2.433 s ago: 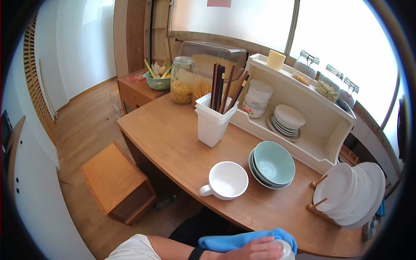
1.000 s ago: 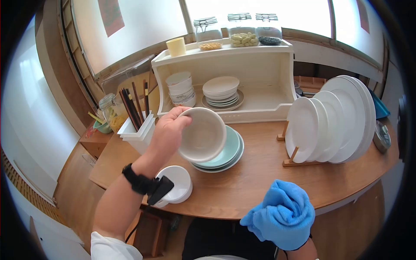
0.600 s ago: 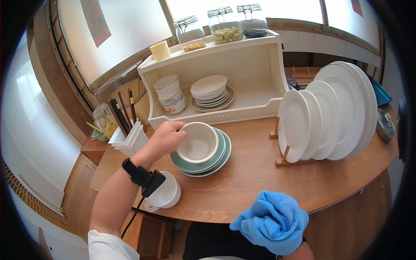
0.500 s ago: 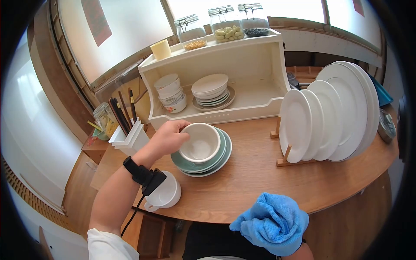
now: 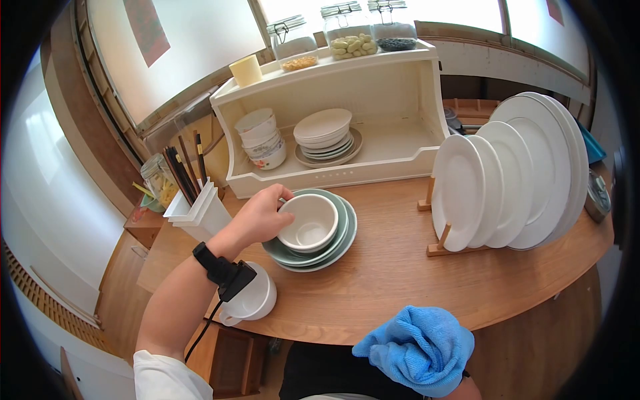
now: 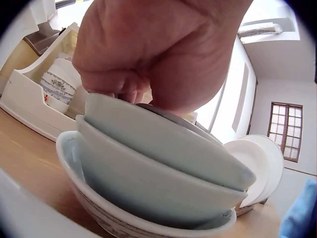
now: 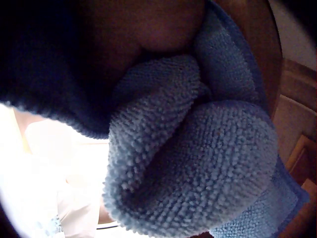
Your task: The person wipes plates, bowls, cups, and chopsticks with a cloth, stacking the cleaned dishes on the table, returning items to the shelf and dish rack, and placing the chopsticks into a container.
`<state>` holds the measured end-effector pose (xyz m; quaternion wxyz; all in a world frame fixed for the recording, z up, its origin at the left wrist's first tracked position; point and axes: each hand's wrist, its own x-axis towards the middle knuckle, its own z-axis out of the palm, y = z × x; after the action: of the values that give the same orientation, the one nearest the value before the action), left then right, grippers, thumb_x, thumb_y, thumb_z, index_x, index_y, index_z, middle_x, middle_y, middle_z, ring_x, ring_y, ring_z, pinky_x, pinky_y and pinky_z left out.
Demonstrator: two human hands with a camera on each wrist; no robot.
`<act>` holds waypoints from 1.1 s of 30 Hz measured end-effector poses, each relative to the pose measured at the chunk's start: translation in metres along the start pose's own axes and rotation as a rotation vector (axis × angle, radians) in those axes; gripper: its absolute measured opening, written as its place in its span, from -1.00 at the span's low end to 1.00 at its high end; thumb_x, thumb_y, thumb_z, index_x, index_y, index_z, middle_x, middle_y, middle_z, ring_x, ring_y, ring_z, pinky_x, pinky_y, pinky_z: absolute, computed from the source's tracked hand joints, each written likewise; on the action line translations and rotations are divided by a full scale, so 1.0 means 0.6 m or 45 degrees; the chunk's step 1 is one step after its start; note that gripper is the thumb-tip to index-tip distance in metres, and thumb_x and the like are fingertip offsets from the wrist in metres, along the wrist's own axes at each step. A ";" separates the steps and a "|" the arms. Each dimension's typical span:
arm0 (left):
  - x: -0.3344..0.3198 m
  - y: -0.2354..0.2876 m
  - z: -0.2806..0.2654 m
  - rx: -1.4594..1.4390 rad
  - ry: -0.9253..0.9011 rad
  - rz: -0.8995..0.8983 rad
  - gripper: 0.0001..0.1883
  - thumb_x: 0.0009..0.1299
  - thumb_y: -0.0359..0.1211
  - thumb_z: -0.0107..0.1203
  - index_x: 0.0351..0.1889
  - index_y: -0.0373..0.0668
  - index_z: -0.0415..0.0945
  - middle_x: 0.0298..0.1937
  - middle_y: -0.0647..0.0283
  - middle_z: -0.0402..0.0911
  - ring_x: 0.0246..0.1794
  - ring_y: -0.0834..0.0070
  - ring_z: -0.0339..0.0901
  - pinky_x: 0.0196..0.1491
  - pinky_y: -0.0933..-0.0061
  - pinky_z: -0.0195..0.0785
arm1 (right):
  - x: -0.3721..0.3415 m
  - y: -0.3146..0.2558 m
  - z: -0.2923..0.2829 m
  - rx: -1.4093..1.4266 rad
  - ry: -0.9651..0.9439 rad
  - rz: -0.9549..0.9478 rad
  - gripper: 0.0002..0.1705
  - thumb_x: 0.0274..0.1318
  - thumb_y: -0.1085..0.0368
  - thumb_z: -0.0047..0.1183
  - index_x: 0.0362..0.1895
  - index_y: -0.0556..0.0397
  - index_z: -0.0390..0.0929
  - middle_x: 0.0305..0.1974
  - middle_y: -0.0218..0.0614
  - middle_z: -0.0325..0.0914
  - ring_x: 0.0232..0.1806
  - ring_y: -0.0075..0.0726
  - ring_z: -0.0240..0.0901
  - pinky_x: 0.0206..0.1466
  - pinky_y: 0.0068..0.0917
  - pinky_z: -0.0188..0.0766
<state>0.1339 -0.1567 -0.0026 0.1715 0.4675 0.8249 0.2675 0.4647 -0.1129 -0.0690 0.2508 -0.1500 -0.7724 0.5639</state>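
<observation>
Where bowls [image 5: 308,228] nest, inner bases are hidden

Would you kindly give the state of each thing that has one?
White bowl: empty, within the green bowls, held by the left hand
Green bowls: nested
Blue cloth: bunched over the right hand
Mug: upright, partly hidden
Plates: standing on edge
Chopsticks: standing in the white holder
Glass jars: part-filled

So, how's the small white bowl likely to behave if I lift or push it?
The white bowl looks ceramic, so it's probably stiff and could chip against the green bowls. Its smooth, shiny surface may be slippery. With the left hand gripping only one side of the rim, it might tilt when lifted.
</observation>
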 end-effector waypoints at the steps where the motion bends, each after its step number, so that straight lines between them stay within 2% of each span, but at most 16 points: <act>1: 0.004 -0.011 0.005 0.054 0.063 0.105 -0.66 0.21 -0.48 0.12 -0.04 -0.37 0.42 -0.23 0.07 0.62 -0.20 0.39 0.57 -0.16 0.43 0.42 | 0.002 0.003 -0.001 -0.053 -0.054 0.090 -0.76 -0.10 0.30 0.22 -0.60 0.01 0.39 -0.54 -0.33 0.66 -0.56 -0.43 0.58 -0.45 -0.53 0.46; 2: 0.005 -0.018 0.008 0.108 0.127 0.207 -0.65 0.19 -0.45 0.13 -0.05 -0.37 0.45 -0.21 -0.02 0.62 -0.17 0.23 0.59 -0.11 0.33 0.44 | 0.004 -0.003 -0.002 -0.055 -0.061 0.091 -0.76 -0.10 0.30 0.22 -0.60 0.01 0.39 -0.54 -0.33 0.66 -0.56 -0.43 0.58 -0.45 -0.53 0.46; 4: 0.006 -0.015 0.009 0.257 0.141 0.233 -0.64 0.23 -0.41 0.13 -0.02 -0.38 0.46 -0.19 0.00 0.61 -0.16 0.23 0.58 -0.10 0.32 0.43 | 0.013 -0.038 -0.002 -0.310 0.004 -0.228 -0.80 -0.16 0.27 0.20 -0.63 0.02 0.45 -0.54 -0.31 0.67 -0.61 -0.46 0.52 -0.48 -0.52 0.44; 5: 0.007 -0.014 0.009 0.410 0.154 0.261 -0.62 0.26 -0.38 0.14 0.00 -0.38 0.46 -0.16 0.01 0.60 -0.15 0.22 0.57 -0.08 0.32 0.42 | 0.011 -0.045 0.004 -0.308 -0.016 -0.233 -0.80 -0.16 0.27 0.20 -0.63 0.02 0.45 -0.54 -0.31 0.67 -0.61 -0.46 0.52 -0.48 -0.52 0.44; 7: 0.007 -0.017 0.015 0.462 0.262 0.294 -0.61 0.28 -0.32 0.15 0.01 -0.37 0.47 -0.13 0.00 0.57 -0.12 0.19 0.55 -0.05 0.31 0.41 | 0.009 -0.050 0.020 0.165 0.168 0.051 -0.82 -0.22 0.27 0.20 -0.65 0.04 0.47 -0.55 -0.29 0.67 -0.63 -0.49 0.48 -0.50 -0.54 0.41; 8: 0.004 -0.020 0.013 0.526 0.358 0.344 -0.59 0.29 -0.27 0.15 0.02 -0.35 0.48 -0.10 -0.01 0.55 -0.10 0.16 0.53 -0.03 0.29 0.40 | 0.006 -0.029 0.026 0.171 0.209 -0.086 -0.81 -0.24 0.30 0.20 -0.64 0.07 0.45 -0.57 -0.25 0.66 -0.65 -0.49 0.48 -0.53 -0.54 0.40; 12: -0.064 0.016 -0.018 0.463 0.451 0.331 -0.56 0.30 -0.21 0.17 0.02 -0.34 0.48 -0.08 -0.01 0.53 -0.07 0.18 0.51 0.00 0.30 0.38 | 0.009 -0.043 0.036 0.153 0.230 -0.103 -0.81 -0.23 0.34 0.20 -0.57 0.12 0.44 -0.59 -0.19 0.63 -0.70 -0.45 0.47 -0.56 -0.53 0.39; 13: -0.090 0.019 -0.029 0.511 0.472 0.429 -0.56 0.31 -0.20 0.17 0.02 -0.33 0.48 -0.05 0.00 0.52 -0.07 0.18 0.51 0.00 0.29 0.38 | 0.007 -0.040 0.031 0.168 0.211 -0.101 -0.81 -0.23 0.34 0.20 -0.57 0.12 0.44 -0.59 -0.19 0.63 -0.70 -0.45 0.47 -0.56 -0.53 0.39; 14: -0.116 0.023 -0.038 0.559 0.485 0.532 -0.56 0.32 -0.20 0.16 0.02 -0.33 0.47 -0.03 0.00 0.52 -0.07 0.17 0.52 0.00 0.28 0.38 | 0.000 -0.032 0.022 0.253 0.098 0.044 -0.83 -0.15 0.35 0.20 -0.47 0.10 0.47 -0.48 -0.20 0.62 -0.52 -0.41 0.47 -0.37 -0.51 0.39; 16: -0.174 0.021 -0.046 0.489 0.320 0.404 -0.49 0.30 -0.13 0.20 0.07 -0.31 0.45 0.08 -0.02 0.47 0.05 0.12 0.47 0.09 0.25 0.34 | -0.009 -0.019 0.007 0.411 -0.100 0.326 -0.82 0.00 0.36 0.21 -0.26 0.07 0.54 -0.26 -0.23 0.60 -0.16 -0.33 0.48 0.02 -0.46 0.39; 20: -0.241 -0.021 -0.045 0.618 0.072 0.370 -0.26 0.20 -0.01 0.29 0.21 -0.29 0.35 0.24 -0.09 0.33 0.21 0.05 0.35 0.22 0.20 0.26 | -0.006 -0.042 0.025 0.555 0.071 0.262 -0.92 0.02 0.42 0.15 -0.37 0.02 0.50 -0.41 -0.31 0.58 -0.31 -0.37 0.47 -0.13 -0.50 0.38; 22: -0.250 -0.043 -0.037 0.686 -0.059 0.334 0.01 0.06 0.14 0.34 0.29 -0.40 0.21 0.29 -0.24 0.22 0.26 -0.07 0.27 0.28 0.17 0.19 | -0.001 -0.043 0.035 0.463 0.166 0.196 -0.89 -0.07 0.39 0.17 -0.44 0.06 0.48 -0.49 -0.27 0.60 -0.47 -0.40 0.47 -0.31 -0.51 0.38; 25: -0.247 -0.053 -0.026 0.630 -0.170 0.234 0.11 0.03 0.15 0.35 0.35 -0.41 0.09 0.32 -0.27 0.14 0.27 -0.09 0.24 0.30 0.17 0.16 | 0.005 -0.044 0.046 0.316 0.305 0.081 -0.83 -0.20 0.35 0.19 -0.55 0.11 0.44 -0.60 -0.20 0.63 -0.70 -0.44 0.47 -0.58 -0.54 0.38; 29: -0.237 -0.035 -0.029 0.431 -0.201 0.195 0.08 0.04 0.10 0.36 0.36 -0.39 0.09 0.28 -0.22 0.22 0.27 -0.07 0.25 0.30 0.19 0.17 | 0.000 -0.038 0.043 0.476 0.381 0.099 -0.85 -0.22 0.37 0.20 -0.58 0.08 0.46 -0.58 -0.25 0.65 -0.68 -0.43 0.47 -0.54 -0.53 0.39; 31: -0.245 -0.035 -0.047 0.481 -0.104 0.212 0.06 0.02 0.06 0.37 0.37 -0.35 0.11 0.24 -0.19 0.29 0.26 -0.05 0.28 0.29 0.21 0.18 | 0.005 -0.037 0.024 -0.032 0.218 -0.171 -0.88 -0.26 0.40 0.20 -0.61 0.05 0.49 -0.56 -0.32 0.66 -0.64 -0.43 0.49 -0.49 -0.51 0.41; 33: -0.255 -0.026 -0.069 0.437 -0.013 0.269 0.07 -0.02 0.03 0.41 0.36 -0.32 0.13 0.19 -0.13 0.35 0.23 0.03 0.33 0.27 0.23 0.21 | 0.004 -0.047 0.021 0.003 0.252 -0.038 -0.88 -0.30 0.40 0.22 -0.65 0.02 0.50 -0.55 -0.38 0.66 -0.60 -0.43 0.50 -0.44 -0.50 0.41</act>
<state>0.1782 -0.3068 0.0261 0.0646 0.5753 0.8038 0.1371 0.4571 -0.1304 -0.0449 0.3344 -0.1933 -0.7452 0.5436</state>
